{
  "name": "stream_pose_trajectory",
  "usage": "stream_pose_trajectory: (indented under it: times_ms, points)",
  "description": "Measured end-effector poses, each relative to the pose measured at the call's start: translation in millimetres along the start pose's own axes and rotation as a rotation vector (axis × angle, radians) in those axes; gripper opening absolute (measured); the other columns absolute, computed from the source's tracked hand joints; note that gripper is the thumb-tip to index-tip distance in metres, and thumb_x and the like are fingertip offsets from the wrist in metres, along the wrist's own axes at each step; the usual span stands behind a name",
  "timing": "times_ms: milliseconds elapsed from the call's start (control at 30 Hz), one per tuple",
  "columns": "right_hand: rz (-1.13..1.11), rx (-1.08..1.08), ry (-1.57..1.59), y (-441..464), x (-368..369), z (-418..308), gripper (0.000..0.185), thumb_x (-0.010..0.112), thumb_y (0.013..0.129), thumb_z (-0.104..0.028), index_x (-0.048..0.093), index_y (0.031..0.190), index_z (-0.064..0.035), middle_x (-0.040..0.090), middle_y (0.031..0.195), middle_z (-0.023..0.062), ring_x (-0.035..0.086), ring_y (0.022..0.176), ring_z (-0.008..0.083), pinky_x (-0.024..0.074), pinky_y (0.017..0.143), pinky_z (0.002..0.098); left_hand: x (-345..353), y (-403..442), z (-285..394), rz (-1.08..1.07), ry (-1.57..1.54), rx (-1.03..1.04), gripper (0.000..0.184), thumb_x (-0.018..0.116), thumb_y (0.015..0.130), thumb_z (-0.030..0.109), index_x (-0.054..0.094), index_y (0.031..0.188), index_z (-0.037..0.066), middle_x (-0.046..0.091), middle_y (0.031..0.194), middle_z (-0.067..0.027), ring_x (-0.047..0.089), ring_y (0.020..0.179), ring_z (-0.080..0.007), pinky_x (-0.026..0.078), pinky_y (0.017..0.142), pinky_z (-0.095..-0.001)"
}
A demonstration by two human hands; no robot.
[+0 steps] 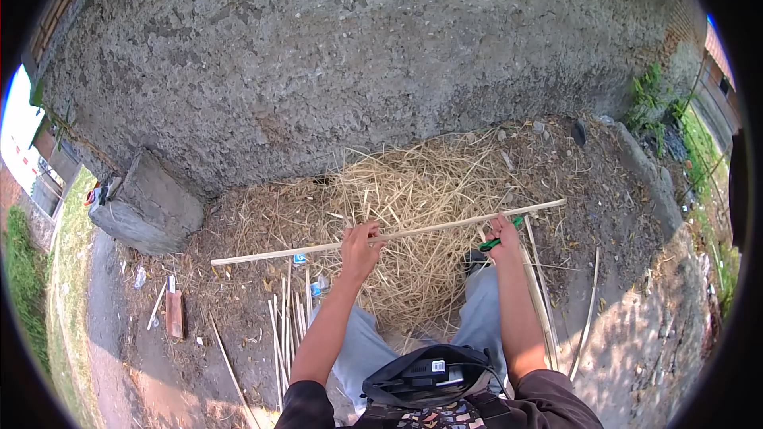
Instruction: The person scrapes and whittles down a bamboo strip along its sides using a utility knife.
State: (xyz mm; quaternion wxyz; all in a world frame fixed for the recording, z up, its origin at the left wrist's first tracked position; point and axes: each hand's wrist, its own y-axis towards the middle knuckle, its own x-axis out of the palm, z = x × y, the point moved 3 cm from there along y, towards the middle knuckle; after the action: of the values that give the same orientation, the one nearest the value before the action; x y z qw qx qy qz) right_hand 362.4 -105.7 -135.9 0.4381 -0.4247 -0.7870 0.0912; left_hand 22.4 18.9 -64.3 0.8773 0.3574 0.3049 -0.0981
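A long pale bamboo strip (pixel 433 229) lies across in front of me, slanting up slightly to the right. My left hand (pixel 362 251) is closed on it near its middle, thumb and fingers bent around it. Farther right along the strip, my right hand (pixel 502 237) is closed on it too. A green tool (pixel 489 245) is tucked in the right hand; green shows on both sides of the fingers, but its working end is hidden. Under the strip spreads a heap of straw-like bamboo shavings (pixel 413 278).
A rough grey wall (pixel 381 56) rises ahead. At the left stands a concrete block (pixel 151 206), with a reddish-brown piece (pixel 175 314) on the ground nearer me. Several cut strips (pixel 280 334) lie left of my legs, and others (pixel 540 302) to the right.
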Motion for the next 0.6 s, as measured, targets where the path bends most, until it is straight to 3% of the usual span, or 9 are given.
stream_pose_trajectory:
  times_ms: [67,133,200,300,367,533,600]
  points:
    - [-0.010,-0.004,-0.002,-2.2,3.1,-0.7,0.017,0.064,0.096,-0.024,0.056,0.088,-0.0104,0.051,0.073,-0.0016,0.035,0.050,0.0075,0.0337,0.048,0.0258,1.8,0.4,-2.2,-0.013,0.011,-0.005,0.050,0.086,0.065,0.006,0.064,0.110,0.009,0.070,0.086,-0.0039,0.066,0.085,-0.0249,0.046,0.085,-0.0377]
    - [0.025,0.012,0.012,-4.1,1.7,0.3,0.011,0.055,0.101,-0.022,0.051,0.097,-0.0129,0.069,0.102,0.0022,0.032,0.047,0.0051,0.0310,0.044,0.0220,0.6,-0.8,-0.5,0.004,-0.014,-0.017,0.046,0.086,0.065,0.007,0.065,0.107,0.008,0.069,0.087,-0.0048,0.066,0.085,-0.0249,0.047,0.083,-0.0381]
    - [0.026,0.012,0.015,-6.1,2.5,2.2,0.011,0.055,0.101,-0.023,0.050,0.099,-0.0128,0.069,0.104,0.0027,0.032,0.047,0.0050,0.0312,0.044,0.0220,-0.4,-1.6,1.0,0.012,-0.011,-0.019,0.045,0.086,0.066,0.007,0.065,0.106,0.008,0.069,0.087,-0.0053,0.066,0.085,-0.0251,0.047,0.083,-0.0386]
    - [0.037,-0.001,0.020,-8.8,2.6,2.1,0.012,0.057,0.100,-0.023,0.051,0.098,-0.0129,0.066,0.095,0.0006,0.033,0.047,0.0047,0.0307,0.044,0.0223,-1.3,-1.5,1.7,0.021,-0.008,-0.016,0.043,0.085,0.066,0.007,0.066,0.104,0.007,0.070,0.088,-0.0065,0.067,0.086,-0.0261,0.048,0.082,-0.0396]
    - [0.022,-0.029,0.019,-9.4,1.4,2.1,0.018,0.066,0.095,-0.026,0.056,0.091,-0.0122,0.049,0.071,-0.0034,0.035,0.050,0.0067,0.0331,0.049,0.0250,0.6,-0.9,0.2,0.023,-0.007,-0.016,0.042,0.085,0.066,0.007,0.066,0.104,0.007,0.070,0.089,-0.0072,0.067,0.086,-0.0268,0.048,0.082,-0.0400]
    - [-0.031,-0.048,0.007,-9.7,-3.2,4.3,0.018,0.067,0.095,-0.028,0.056,0.091,-0.0141,0.049,0.072,-0.0050,0.035,0.051,0.0057,0.0340,0.049,0.0243,-0.9,-1.5,-0.5,0.030,-0.055,-0.105,0.036,0.085,0.068,0.008,0.067,0.099,0.005,0.070,0.091,-0.0092,0.066,0.085,-0.0302,0.050,0.080,-0.0406]
    - [0.014,-0.025,-0.008,-14.4,1.7,3.1,0.017,0.065,0.096,-0.026,0.054,0.088,-0.0149,0.049,0.067,-0.0051,0.035,0.047,0.0047,0.0307,0.044,0.0228,-2.2,-1.0,-1.0,0.028,-0.051,-0.106,0.035,0.084,0.069,0.008,0.067,0.099,0.005,0.070,0.091,-0.0090,0.066,0.085,-0.0306,0.050,0.079,-0.0411]
